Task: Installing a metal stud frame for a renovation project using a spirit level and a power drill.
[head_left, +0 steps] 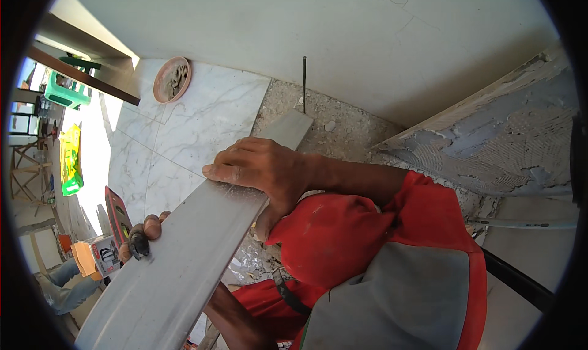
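- Pale wall (245,25) across the top, with thin cracks near its upper right; white veined tiles (202,111) cover the floor below it.
- Rough patch (349,126) of bare, gritty floor between the tiles and the wall's right part.
- Strip (177,258), long and grey, slanting from the lower left up to the rough patch, where its far end lies near a thin upright rod (304,83).
- Right hand (260,166) spans the strip, grasping it: fingers bent over the left edge, thumb down at the near edge.
- Left hand (152,228) reaches under the strip, its fingertips curled around the left edge, gripping it; the rest is hidden.
- Level (116,212), red, just beyond the left fingertips; whether they touch it, I cannot tell.
- Box (105,256), small, beside the level.
- Bowl (172,80), pinkish, with grey paste inside, on the tiles near the wall.
- Slab (490,135) at the right, smeared with ridged grey mortar.
- Farther left: a green stool (66,92), a yellow and green bag (70,160), and someone's jeans (58,289) at the lower left.
- Red and grey shirt (398,289) at the lower right.
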Motion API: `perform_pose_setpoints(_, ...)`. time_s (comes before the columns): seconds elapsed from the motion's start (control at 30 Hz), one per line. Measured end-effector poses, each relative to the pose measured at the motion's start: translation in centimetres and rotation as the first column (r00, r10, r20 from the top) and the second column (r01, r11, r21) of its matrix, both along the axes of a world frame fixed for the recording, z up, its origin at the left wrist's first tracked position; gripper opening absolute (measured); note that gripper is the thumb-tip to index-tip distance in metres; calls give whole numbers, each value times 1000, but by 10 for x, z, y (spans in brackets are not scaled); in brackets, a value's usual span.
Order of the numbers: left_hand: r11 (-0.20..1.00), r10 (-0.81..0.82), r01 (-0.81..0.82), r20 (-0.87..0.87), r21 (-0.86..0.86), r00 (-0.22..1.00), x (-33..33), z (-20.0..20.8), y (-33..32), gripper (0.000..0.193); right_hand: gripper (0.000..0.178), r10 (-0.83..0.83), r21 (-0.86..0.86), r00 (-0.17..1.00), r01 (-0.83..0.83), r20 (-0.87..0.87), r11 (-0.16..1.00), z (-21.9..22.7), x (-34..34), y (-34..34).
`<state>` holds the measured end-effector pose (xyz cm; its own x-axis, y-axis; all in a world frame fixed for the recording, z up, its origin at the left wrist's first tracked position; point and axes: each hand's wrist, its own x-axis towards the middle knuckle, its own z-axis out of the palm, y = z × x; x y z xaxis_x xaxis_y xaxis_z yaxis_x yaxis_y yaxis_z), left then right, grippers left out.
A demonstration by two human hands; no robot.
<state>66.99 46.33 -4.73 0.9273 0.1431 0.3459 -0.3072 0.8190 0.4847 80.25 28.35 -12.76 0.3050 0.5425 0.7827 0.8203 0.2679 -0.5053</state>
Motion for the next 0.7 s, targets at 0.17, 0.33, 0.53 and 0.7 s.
perform_pose_setpoints(0.17,990,-144,144,-27,-5,989,7,6,-10,42,99,24,-78,999,-26,-24,997,-3,7,-3)
perform_pose_setpoints(0.33,996,3,6,-106,90,994,-4,9,-1,41,96,55,-141,998,-57,-22,988,0,12,-1)
perform_pose_setpoints(0.53,978,162,-125,-234,164,959,-37,25,18,33,93,64,-299,997,-48,46,953,17,7,-9)
perform_pose_setpoints(0.7,973,216,-175,-327,150,920,-55,26,36,28,105,109,-557,977,12,184,831,60,22,-24)
